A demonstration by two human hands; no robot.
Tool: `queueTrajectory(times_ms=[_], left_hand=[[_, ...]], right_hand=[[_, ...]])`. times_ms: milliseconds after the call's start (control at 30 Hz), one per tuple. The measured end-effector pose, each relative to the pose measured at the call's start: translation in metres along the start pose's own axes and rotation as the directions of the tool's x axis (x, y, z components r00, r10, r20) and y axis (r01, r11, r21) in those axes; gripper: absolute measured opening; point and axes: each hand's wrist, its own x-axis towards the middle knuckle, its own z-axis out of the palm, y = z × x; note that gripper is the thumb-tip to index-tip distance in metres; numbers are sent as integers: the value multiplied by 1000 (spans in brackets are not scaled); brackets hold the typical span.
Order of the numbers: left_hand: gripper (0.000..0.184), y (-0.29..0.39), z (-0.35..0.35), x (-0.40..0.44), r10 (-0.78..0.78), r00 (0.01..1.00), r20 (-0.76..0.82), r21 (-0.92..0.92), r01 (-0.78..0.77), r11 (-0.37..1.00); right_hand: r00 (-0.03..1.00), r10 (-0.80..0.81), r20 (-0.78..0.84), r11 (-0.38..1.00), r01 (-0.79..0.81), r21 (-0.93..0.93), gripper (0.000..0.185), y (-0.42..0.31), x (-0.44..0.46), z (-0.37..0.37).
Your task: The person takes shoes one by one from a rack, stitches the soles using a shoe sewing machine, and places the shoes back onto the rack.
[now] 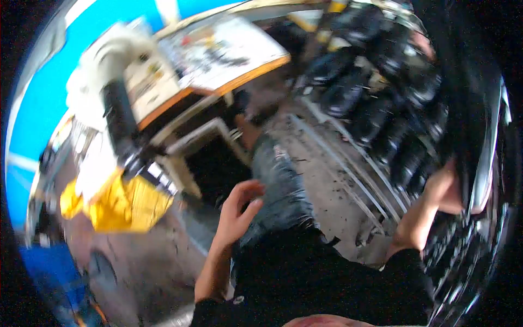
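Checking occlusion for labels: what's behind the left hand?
Visible around the left hand: a denim-clad leg to its right, and a dark opening in a pale frame above. Whatever lies directly behind the hand is covered.

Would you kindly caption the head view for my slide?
Left hand empty by the jeans, right hand against a black item.

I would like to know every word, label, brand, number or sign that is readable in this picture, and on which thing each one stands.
No text can be read.
White marks near the lower end of the dark tube: too blurred; whether they are letters, I cannot tell.
Pale spot on the black shirt: too small.
Dark pieces at the right: blurred, nothing legible.
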Motion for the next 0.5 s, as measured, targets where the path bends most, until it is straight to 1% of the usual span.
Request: queueTrajectory(times_ms=[33,67,100,133,167,200,233,267,333,367,400,467,500], left_hand=[[54,-3,-6,-2,25,1000,-14,-69,-26,997],[65,-3,-9,-2,50,996,-70,-176,-61,982],[78,-4,-14,-4,84,990,-112,-276,-112,955],[78,-3,-18,-7,60,985,-163,-263,-101,959],[88,0,-21,-11,118,972,-203,-458,-201,866],[98,4,-26,-15,178,950,-255,-622,-302,722],[109,11,-31,-20,134,936,-327,-554,-304,775],[107,4,-40,-29,124,920,-372,-490,-308,815],[105,-6,-55,-43,130,885,-447,-378,-318,869],[105,-6,-57,-51,114,878,-464,-373,-311,874],[105,-1,-56,-58,93,869,-486,-312,-271,911],[105,13,-54,-58,68,860,-505,-257,-224,940],[106,23,-52,-53,68,869,-490,-260,-220,940]], right_hand=[[999,-18,-33,989,22,149,44,-17,-21,9],[997,-35,-65,955,53,292,44,-33,-41,19],[930,254,267,824,-353,444,49,-54,-59,22],[791,299,534,625,-585,516,52,-66,-78,31],[579,317,751,407,-798,443,56,-78,-97,42],[473,190,860,244,-872,425,58,-85,-125,54],[294,216,931,24,-955,296,62,-87,-159,54],[102,200,974,-192,-971,141,66,-89,-191,52],[-46,80,996,-316,-949,-18,66,-101,-227,68],[-86,95,992,-406,-913,-40,65,-111,-238,73],[-107,83,991,-412,-909,-63,65,-115,-243,75],[-199,137,970,-473,-874,-113,64,-119,-248,83],[-194,178,965,-439,-893,-99,76,-121,-246,88]])
